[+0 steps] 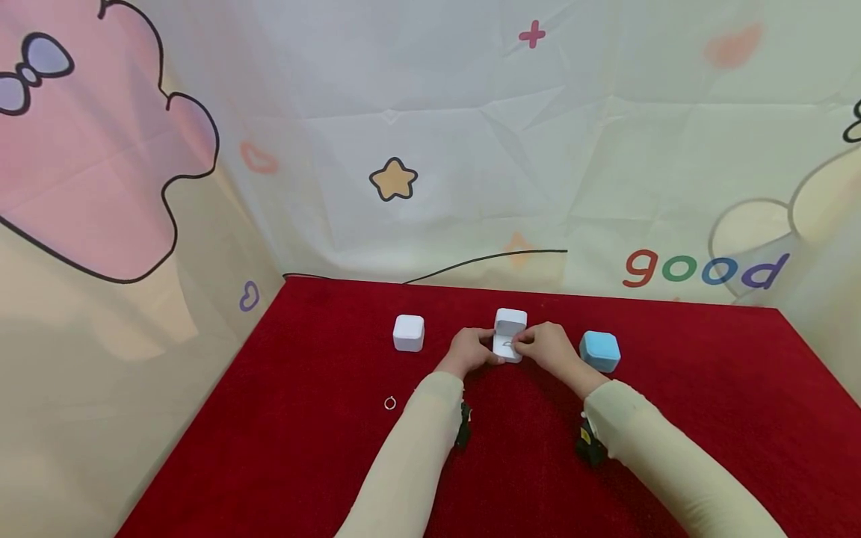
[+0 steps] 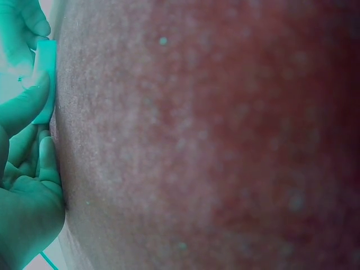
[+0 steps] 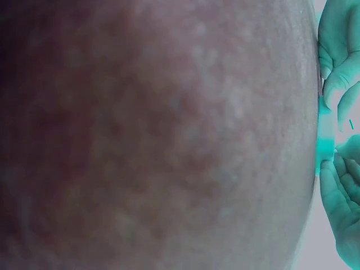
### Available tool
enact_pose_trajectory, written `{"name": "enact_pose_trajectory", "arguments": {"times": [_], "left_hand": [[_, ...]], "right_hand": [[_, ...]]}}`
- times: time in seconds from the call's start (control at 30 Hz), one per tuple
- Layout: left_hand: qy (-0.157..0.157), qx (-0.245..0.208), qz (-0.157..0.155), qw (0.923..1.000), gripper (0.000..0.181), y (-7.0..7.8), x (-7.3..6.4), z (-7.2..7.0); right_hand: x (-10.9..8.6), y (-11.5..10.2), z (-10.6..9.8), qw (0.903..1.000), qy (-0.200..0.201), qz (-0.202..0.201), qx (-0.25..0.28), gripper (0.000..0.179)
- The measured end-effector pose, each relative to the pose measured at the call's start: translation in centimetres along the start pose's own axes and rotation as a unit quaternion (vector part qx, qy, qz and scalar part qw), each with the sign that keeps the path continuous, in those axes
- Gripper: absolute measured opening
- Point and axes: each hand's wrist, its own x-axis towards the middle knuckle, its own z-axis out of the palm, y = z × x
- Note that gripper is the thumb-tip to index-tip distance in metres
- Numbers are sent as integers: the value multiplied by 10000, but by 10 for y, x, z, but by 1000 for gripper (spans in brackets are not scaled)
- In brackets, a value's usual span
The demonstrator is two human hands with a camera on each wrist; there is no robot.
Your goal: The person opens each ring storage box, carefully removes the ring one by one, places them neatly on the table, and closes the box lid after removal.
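A white ring box (image 1: 510,320) stands with its lid raised, between both hands on the red cloth. My left hand (image 1: 471,350) grips the box from its left side; in the left wrist view the left thumb (image 2: 35,94) lies over the box's edge (image 2: 48,62). Inside the box shows a small ring (image 1: 507,344). My right hand (image 1: 548,347) reaches in from the right and pinches the ring at its right side, fingertips partly hiding it. In the right wrist view the right hand (image 3: 343,208) is below the box (image 3: 325,132), the left hand above.
A closed white box (image 1: 408,333) stands to the left and a closed light-blue box (image 1: 600,351) to the right. Another ring (image 1: 390,403) lies on the red cloth (image 1: 303,418), left of the left forearm. A printed curtain (image 1: 457,134) hangs behind the table.
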Motion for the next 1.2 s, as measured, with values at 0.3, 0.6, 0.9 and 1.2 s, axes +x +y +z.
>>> {"name": "enact_pose_trajectory", "arguments": {"times": [0.3,0.6,0.9,1.2], "left_hand": [[-30,-58,-1,10000,58,0,-1,0],[-29,-69,40,10000,58,-1,0,0],[-13,-31,36,10000,59,-1,0,0],[-6,-28,15,10000,58,-1,1,0]], "right_hand": [[-1,1,0,10000,3,-60,11,16],[-3,4,-1,9997,-5,31,247,21],[-3,4,-2,9995,55,-17,318,21],[-4,3,-5,9994,8,-22,357,22]]}}
